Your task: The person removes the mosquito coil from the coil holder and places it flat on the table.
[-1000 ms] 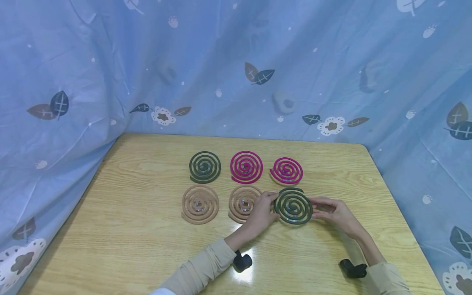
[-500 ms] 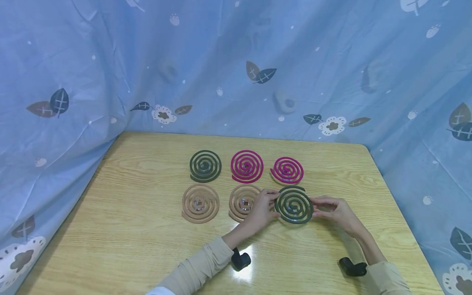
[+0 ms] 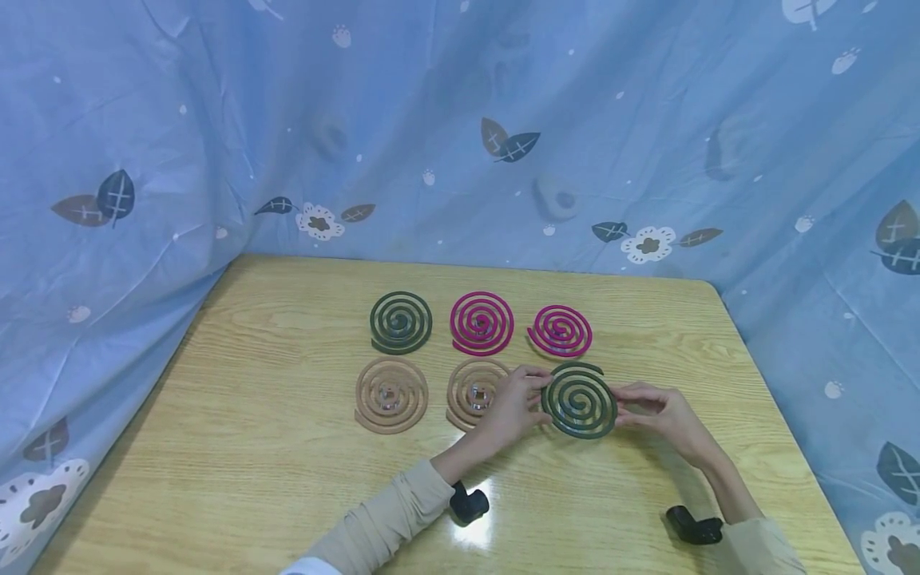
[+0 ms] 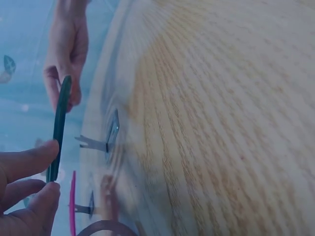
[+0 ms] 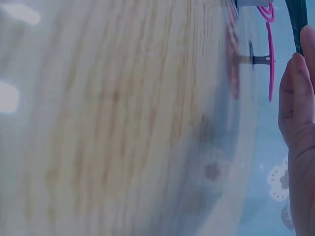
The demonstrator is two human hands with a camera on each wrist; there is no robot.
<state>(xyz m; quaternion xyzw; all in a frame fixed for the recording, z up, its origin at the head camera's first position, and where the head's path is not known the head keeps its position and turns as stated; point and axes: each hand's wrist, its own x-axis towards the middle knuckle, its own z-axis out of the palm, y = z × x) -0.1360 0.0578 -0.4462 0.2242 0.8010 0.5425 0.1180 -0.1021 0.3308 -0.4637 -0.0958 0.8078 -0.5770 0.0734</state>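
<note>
A dark green mosquito coil [image 3: 579, 402] is held level above the table between both hands. My left hand [image 3: 512, 409] pinches its left rim between fingers and thumb. At the opposite rim, my right hand [image 3: 664, 415] pinches it too. In the left wrist view the coil [image 4: 59, 128] shows edge-on, and a small metal stand [image 4: 112, 132] with upright prongs sits on the table under it, a gap between them. The right wrist view shows only the coil's edge [image 5: 297, 22] at the fingertips.
Behind lie another green coil [image 3: 400, 323] and two magenta coils [image 3: 482, 323], the right one [image 3: 561, 331] tilted. Two tan coils [image 3: 391, 395] are at the left, one [image 3: 460, 411] partly behind my left hand. A blue patterned curtain [image 3: 460, 160] borders the table [image 3: 251, 495].
Both hands have shifted slightly to the right with the green coil between them. The other coils keep their places.
</note>
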